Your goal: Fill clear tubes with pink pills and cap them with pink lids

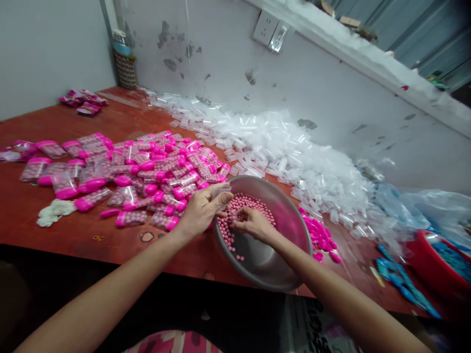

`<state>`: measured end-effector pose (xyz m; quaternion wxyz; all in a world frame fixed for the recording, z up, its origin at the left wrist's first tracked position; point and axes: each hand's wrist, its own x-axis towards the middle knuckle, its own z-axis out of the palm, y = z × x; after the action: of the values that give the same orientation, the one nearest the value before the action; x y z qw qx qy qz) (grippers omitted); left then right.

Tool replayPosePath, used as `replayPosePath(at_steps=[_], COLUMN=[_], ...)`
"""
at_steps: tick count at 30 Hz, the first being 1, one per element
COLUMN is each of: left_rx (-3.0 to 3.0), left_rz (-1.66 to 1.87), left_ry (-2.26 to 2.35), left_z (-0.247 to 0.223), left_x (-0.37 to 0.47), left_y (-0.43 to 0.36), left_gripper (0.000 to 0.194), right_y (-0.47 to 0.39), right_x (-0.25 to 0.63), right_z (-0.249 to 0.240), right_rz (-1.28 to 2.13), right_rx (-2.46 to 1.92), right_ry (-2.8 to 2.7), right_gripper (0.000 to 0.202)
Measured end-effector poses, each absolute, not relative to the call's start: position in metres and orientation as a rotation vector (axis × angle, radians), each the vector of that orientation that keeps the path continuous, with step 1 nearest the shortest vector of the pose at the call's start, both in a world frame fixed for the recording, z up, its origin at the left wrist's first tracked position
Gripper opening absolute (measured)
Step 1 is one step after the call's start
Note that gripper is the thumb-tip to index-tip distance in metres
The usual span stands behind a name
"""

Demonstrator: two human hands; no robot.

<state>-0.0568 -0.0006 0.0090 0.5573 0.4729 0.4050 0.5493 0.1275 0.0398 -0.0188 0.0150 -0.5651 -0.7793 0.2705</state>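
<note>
Bowl [290,225] at the near edge of the table [83,230], with pink beads [255,202] gathered toward its 10 o'clock side. The left hand [200,208] grips a clear case [222,189] at the rim near 10 o'clock; the right hand [253,223], fingers curled, dips among the beads (whether it holds any cannot be told). Outward from the bowl: filled cases [147,165] lie toward 10 o'clock, heaped clear pieces [290,152] around 1, pink caps [320,234] at 3, a red basin [423,260] farther out.

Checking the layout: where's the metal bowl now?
In the head view, the metal bowl sits below and right of centre, at the front edge of the table, between filled containers on its left and loose pink caps on its right.
</note>
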Motion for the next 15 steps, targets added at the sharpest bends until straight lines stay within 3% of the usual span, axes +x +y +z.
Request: replayPosePath(at_steps=[3, 5, 9, 15], left_rx=[1.299, 1.442, 1.672, 1.745], left_rz=[1.328, 1.329, 1.207, 1.07], left_ry=[1.081, 1.147, 1.181, 1.038], left_z=[0.014, 0.017, 0.016, 0.015], left_x=[-0.053, -0.047, -0.029, -0.002], left_y=[0.001, 0.001, 0.001, -0.003], left_gripper=[0.049, 0.042, 0.039, 0.041], right_y=[0.028, 0.019, 0.002, -0.007], right_x=[0.144, 0.154, 0.17, 0.183], right_z=[-0.008, 0.0, 0.012, 0.014], right_rz=[1.468, 1.664, 1.73, 1.68], right_rx=[-1.472, -1.263, -1.073, -0.99], right_ry=[-1.843, -1.531, -1.255, -1.209], right_gripper=[0.031, 0.037, 0.043, 0.03])
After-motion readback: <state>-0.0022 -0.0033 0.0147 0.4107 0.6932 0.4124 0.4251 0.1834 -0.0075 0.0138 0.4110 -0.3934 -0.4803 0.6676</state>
